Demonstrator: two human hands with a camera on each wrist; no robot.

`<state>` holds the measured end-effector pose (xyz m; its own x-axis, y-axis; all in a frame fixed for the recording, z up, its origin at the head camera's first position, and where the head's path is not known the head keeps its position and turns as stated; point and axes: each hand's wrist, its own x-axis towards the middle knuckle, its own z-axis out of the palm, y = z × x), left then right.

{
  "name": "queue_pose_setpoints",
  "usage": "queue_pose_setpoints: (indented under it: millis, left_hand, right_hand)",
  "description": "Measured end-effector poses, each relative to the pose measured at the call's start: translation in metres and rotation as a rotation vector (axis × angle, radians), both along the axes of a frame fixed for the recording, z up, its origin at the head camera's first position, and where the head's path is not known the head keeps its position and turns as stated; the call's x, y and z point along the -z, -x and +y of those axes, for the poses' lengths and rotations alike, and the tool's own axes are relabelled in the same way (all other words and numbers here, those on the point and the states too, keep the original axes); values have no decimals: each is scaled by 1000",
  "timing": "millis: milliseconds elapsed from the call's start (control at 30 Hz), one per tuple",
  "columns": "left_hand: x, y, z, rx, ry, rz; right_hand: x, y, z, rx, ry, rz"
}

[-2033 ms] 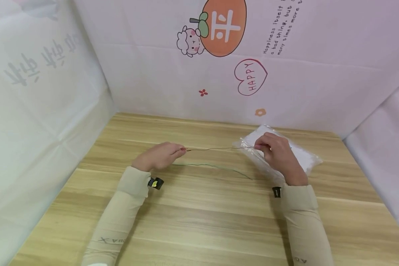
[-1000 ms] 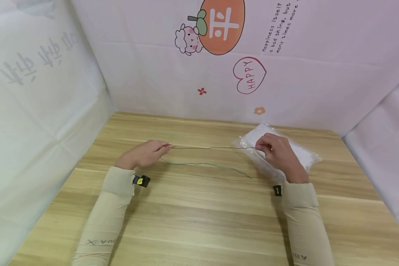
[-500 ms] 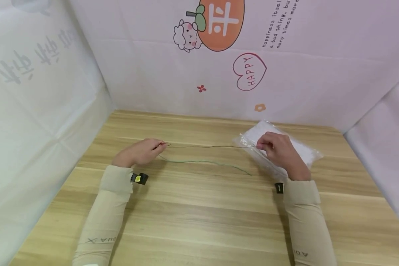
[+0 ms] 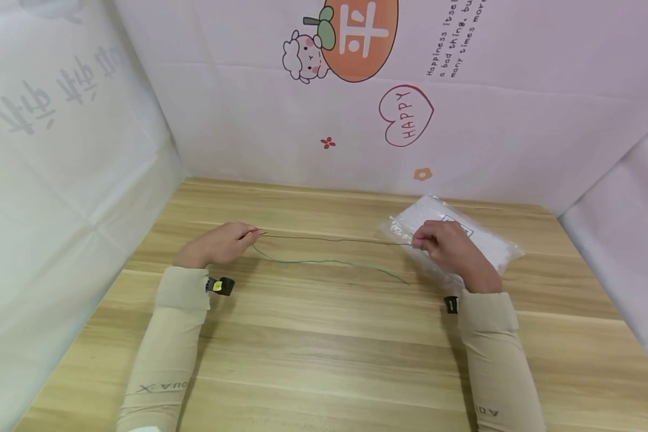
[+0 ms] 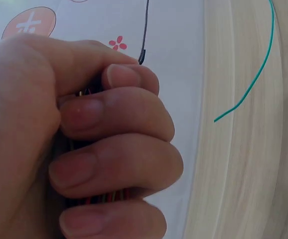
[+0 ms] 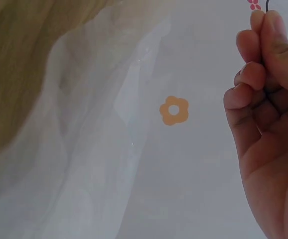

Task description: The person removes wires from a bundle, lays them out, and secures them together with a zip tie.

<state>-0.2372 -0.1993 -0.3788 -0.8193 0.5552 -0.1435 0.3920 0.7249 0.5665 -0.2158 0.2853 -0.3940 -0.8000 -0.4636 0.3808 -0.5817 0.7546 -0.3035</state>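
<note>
In the head view a thin dark wire [image 4: 329,240] runs nearly straight between my two hands above the table. My left hand [image 4: 222,243] pinches its left end between thumb and forefinger. In the left wrist view, a bundle of coloured wires [image 5: 109,196] shows between the curled fingers of that hand, mostly hidden in the palm. My right hand [image 4: 453,253] pinches the dark wire's other end with thumb and fingertips, in front of a clear plastic bag. A green wire [image 4: 324,261] lies loosely curved below the dark one, its left end close by the left hand.
The clear plastic bag [image 4: 410,231] with white contents lies at the back right of the wood-grain table [image 4: 329,348], under the right hand. White printed cloth [image 4: 237,120] stands behind the table and along both sides.
My left hand has moved left, lengthening the stretch of dark wire between the hands and uncovering the green wire's left end. The right hand has barely shifted.
</note>
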Motion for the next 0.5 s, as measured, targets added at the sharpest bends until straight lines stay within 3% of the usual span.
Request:
queue_pose_setpoints:
  millis: [233, 500]
  left_hand:
    - [0, 1, -3, -23, 87, 26]
    - [0, 0, 4, -15, 91, 69]
  right_hand:
    - [1, -2, 0, 45, -54, -94]
    - [3, -1, -13, 86, -61, -204]
